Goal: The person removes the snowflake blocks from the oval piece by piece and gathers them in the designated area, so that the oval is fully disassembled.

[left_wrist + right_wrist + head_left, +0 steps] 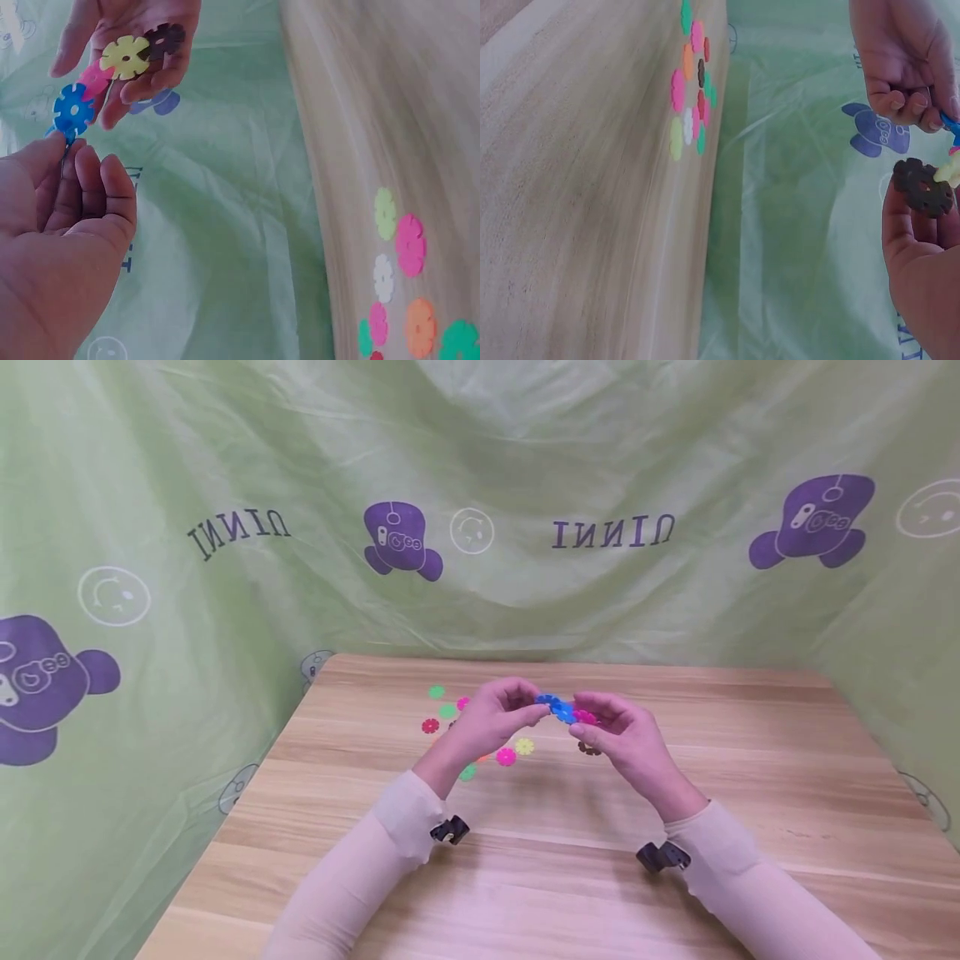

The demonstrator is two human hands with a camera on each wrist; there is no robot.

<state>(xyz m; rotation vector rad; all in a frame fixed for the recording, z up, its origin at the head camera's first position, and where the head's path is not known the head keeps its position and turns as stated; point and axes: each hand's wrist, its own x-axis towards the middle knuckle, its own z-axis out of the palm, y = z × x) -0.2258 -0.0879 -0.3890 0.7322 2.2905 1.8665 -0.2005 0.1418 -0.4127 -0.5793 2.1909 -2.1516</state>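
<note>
A short chain of interlocking snowflake discs is held up above the table between both hands. My left hand (495, 714) pinches a blue disc (547, 700) at one end, between thumb and forefinger. A second blue disc (73, 109) joins it, seen face-on in the left wrist view. From there the chain runs through a pink disc (95, 79) and a yellow disc (125, 58) to a dark brown disc (922, 187). My right hand (630, 739) holds this other end, its curled fingers behind the discs. Part of the grip is hidden.
Loose discs lie on the wooden table (540, 877), mostly beneath and left of my left hand: a red one (430, 726), a magenta one (506, 757), a yellow one (524, 747), several others. A green printed cloth (480, 610) hangs behind the table.
</note>
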